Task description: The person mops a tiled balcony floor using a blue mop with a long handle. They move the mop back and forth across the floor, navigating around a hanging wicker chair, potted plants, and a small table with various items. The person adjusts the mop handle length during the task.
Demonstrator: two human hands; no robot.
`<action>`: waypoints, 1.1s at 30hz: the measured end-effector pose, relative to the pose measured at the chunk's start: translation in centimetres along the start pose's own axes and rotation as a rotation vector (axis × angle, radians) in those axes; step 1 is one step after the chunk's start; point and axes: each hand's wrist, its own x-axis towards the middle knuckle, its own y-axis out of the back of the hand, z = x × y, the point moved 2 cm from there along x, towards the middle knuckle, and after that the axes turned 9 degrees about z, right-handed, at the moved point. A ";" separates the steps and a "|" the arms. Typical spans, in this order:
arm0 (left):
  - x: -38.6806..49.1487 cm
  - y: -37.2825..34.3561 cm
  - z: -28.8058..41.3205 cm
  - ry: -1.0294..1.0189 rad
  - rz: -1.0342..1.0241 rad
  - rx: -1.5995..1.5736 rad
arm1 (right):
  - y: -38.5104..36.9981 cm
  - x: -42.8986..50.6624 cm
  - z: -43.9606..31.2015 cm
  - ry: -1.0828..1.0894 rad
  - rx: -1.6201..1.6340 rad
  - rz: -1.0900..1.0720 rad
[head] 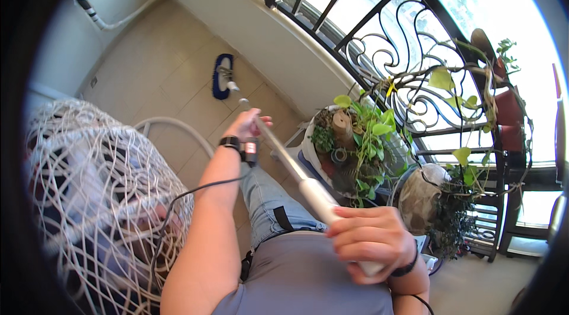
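A mop with a metal pole (283, 155) slants across my front, its blue-fringed flat head (222, 76) resting on the tiled floor (171, 70) near the low wall. My right hand (373, 239) wraps around the white grip (321, 201) at the pole's upper end, close to my belly. Farther down, my left hand (249, 124) holds the metal pole, with some fingers hidden from me. Each wrist wears a black band, and a small device (250, 151) hangs at the left one, with a black cable (200, 187) running from there.
On my left stands a white woven hanging chair (106, 199) with a curved base tube (178, 123). To the right are a white planter (311, 146) of green vines and a second pot (422, 199). Black iron railing (400, 57) tops the low wall (266, 44); a pipe (133, 15) runs along the far wall.
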 end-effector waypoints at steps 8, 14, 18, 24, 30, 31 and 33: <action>-10.1 -14.2 -17.0 0.061 -0.035 -0.295 | 9.0 -13.4 -10.2 0.040 -0.011 0.288; -16.2 -17.7 -22.7 0.093 0.035 -0.428 | 12.7 -18.4 -13.9 -0.187 0.045 0.564; -15.8 -15.5 -21.2 -0.004 0.171 -0.463 | 12.1 -16.5 -11.9 -0.177 0.042 0.592; -11.2 -6.5 -13.9 -0.210 0.311 -0.560 | 6.5 -7.0 -6.7 -0.109 0.178 0.262; -6.8 5.6 -3.2 -0.426 0.257 -0.589 | 0.2 3.0 -1.0 -0.066 0.291 -0.137; -6.0 7.4 -1.3 -0.461 0.273 -0.572 | -0.9 4.6 0.3 -0.005 0.304 -0.153; -4.6 10.5 2.1 -0.483 0.285 -0.619 | -2.4 7.9 2.9 0.029 0.366 -0.168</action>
